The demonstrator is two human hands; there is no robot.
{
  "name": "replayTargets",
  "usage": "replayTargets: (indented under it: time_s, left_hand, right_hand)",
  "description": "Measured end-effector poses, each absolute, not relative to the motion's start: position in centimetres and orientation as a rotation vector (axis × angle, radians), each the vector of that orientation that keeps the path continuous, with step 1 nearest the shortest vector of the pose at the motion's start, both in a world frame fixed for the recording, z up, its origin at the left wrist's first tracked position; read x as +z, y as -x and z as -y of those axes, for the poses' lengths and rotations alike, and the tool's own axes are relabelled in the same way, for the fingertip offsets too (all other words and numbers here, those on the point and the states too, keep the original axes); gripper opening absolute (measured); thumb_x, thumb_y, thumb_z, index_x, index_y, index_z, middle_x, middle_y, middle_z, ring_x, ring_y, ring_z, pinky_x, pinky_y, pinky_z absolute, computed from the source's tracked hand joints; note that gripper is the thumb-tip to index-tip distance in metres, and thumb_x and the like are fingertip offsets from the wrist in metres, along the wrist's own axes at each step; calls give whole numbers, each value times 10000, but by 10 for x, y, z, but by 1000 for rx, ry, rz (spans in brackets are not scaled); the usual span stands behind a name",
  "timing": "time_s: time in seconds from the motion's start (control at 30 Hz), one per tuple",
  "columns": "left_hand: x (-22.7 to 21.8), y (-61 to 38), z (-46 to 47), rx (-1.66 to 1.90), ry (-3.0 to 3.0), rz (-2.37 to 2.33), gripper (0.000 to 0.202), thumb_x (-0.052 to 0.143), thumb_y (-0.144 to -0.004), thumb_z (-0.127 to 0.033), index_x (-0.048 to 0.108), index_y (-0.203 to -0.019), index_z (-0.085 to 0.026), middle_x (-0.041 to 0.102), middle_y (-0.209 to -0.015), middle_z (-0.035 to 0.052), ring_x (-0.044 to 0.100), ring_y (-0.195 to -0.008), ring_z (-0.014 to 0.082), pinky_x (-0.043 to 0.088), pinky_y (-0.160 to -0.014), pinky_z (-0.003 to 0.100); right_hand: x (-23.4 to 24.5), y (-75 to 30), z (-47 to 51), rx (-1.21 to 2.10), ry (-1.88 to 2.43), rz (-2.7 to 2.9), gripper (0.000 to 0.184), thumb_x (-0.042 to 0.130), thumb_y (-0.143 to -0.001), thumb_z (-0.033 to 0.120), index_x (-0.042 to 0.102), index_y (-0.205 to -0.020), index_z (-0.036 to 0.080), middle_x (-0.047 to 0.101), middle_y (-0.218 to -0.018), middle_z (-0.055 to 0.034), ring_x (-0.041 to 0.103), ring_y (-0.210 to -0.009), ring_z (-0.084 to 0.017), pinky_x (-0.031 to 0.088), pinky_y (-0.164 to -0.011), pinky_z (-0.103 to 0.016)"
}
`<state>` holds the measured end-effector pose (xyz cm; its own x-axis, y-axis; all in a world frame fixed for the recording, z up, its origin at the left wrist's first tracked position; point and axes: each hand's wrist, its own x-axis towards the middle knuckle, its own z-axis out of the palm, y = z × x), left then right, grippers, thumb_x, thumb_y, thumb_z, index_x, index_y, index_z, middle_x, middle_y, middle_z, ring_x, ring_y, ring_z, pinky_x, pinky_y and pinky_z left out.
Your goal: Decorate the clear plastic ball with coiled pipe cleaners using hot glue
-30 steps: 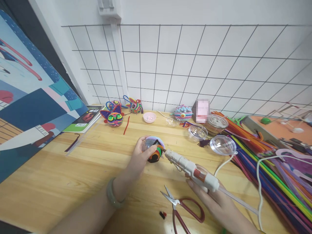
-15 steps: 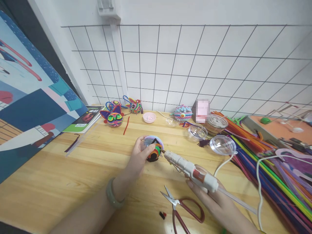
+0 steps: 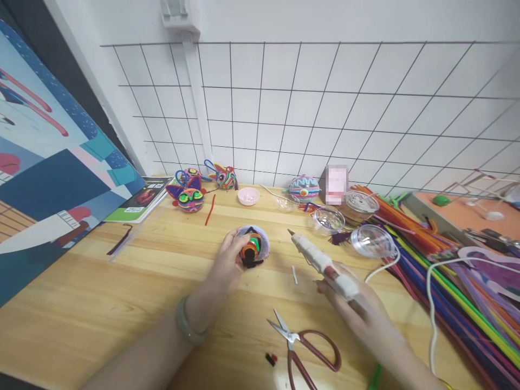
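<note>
Wooden table (image 3: 142,295) underneath; left hand (image 3: 228,255) gripping ornament (image 3: 252,250), probably light, best held by rim (image 3: 266,245); right hand (image 3: 359,304) holding glue gun (image 3: 316,256).

The small ball (image 3: 252,251) is gripped in the left hand (image 3: 231,255), thumb laid over its near left side. Pale lavender curves round its far and right edges; inside that are coiled bands of orange and green, with a round black patch toward the front. Black pieces also show at its top and lower edge. How far the thumb covers the pattern cannot be told.

To the right of the ball, and apart from it, is a white glue gun (image 3: 317,261) with a reddish section in its body, held in the right hand (image 3: 357,306). It slants, its dark nozzle pointing up and leftward, the tip to the ball's upper right; its rear end, blurred, lies farther from the ball and lower.
</note>
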<state>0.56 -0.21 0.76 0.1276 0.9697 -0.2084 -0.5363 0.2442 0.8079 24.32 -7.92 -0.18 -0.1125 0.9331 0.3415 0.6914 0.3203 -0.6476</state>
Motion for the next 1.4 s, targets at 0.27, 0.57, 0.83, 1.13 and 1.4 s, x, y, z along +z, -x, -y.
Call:
replayTargets:
  time_s: [0.27,0.57,0.83,1.13,1.4]
  left_hand:
    - [14,-9,11,1173,-649,-735,337,684,-707,-256,527,-1002,-210,608,-942,24,608,-795,177,555,-655,345]
    - [9,-20,23,1089,-735,-722,382,685,-727,-227,497,-1058,-190,593,-993,23,587,-823,137,498,-699,261]
    - [7,-26,40,877,-1083,-685,462,703,-713,-263,478,-1104,-168,602,-1013,56,553,-954,187,419,-851,314]
    - [15,-25,44,670,-1192,-650,462,705,-712,-243,480,-1112,-191,588,-1006,32,546,-901,167,407,-791,285]
    - [14,-24,44,654,-1205,-641,469,717,-695,-278,493,-1098,-190,591,-1034,47,554,-948,202,405,-818,314]
  right_hand:
    - [-16,-254,63,213,1568,2279,324,498,-860,176,593,-1169,150,642,-1074,-140,660,-891,-241,549,-769,-366]
    - [3,-245,75,66,1335,2184,232,566,-872,207,601,-1100,215,630,-1078,-120,575,-1021,-277,494,-841,-446]
    - [13,-217,90,607,1033,1779,240,529,-893,93,615,-1032,269,631,-895,-21,591,-857,-156,485,-744,-284]
    - [11,-215,89,1131,1091,1454,32,713,-779,256,699,-792,230,590,-757,2,569,-712,-124,471,-651,-234]
    - [8,-214,88,1160,1111,1421,110,761,-720,269,679,-734,197,547,-676,17,538,-636,-119,453,-608,-237]
